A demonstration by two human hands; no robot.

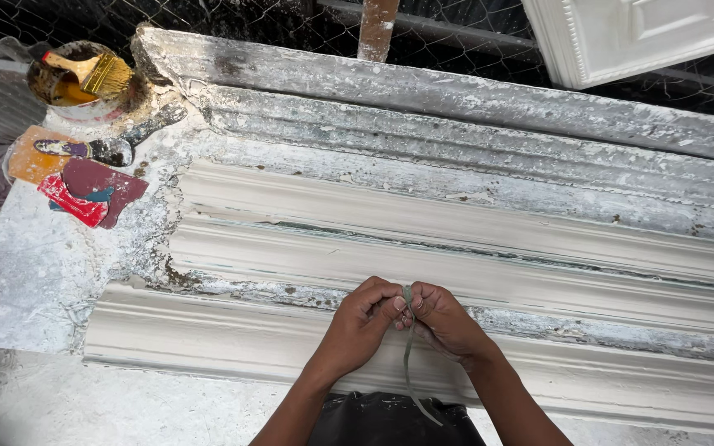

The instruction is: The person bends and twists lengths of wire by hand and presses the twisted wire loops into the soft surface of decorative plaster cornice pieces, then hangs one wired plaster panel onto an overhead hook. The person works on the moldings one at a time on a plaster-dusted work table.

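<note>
Lying along the workbench [35, 272], a long white plaster moulding [456, 248] with stepped ridges and grooves fills most of the view, its upper bands rough and flaked, its lower bands smooth.

Left hand [365, 318]: fingers curled and pressed together, pinching the upper end of a thin grey strip [407, 363]. Hand positioned over the lower part of the moulding, near the front edge.

Right hand [440, 318]: fingers likewise closed, pinching the same strip just beside the left hand; the two sets of fingertips touch at the strip.

Grey strip: narrow, limp, held upright between both hands at its top; the rest hangs down between the forearms and curves toward the right at its free end, above a dark apron [390, 421].

Bench, far left corner: a round tin [59, 83] with orange-brown liquid, a flat yellow-bristled paintbrush [101, 74] resting in it. Just below the tin, a small dark-headed brush [113, 147] lies on the crusted surface. Beside it, a stack of flat scraper cards: orange [28, 165], maroon [105, 186], red [72, 202], overlapping one another. All well apart from the hands.

Background: wire mesh [249, 21] behind the bench; a white panelled piece [638, 33] at the upper right.
</note>
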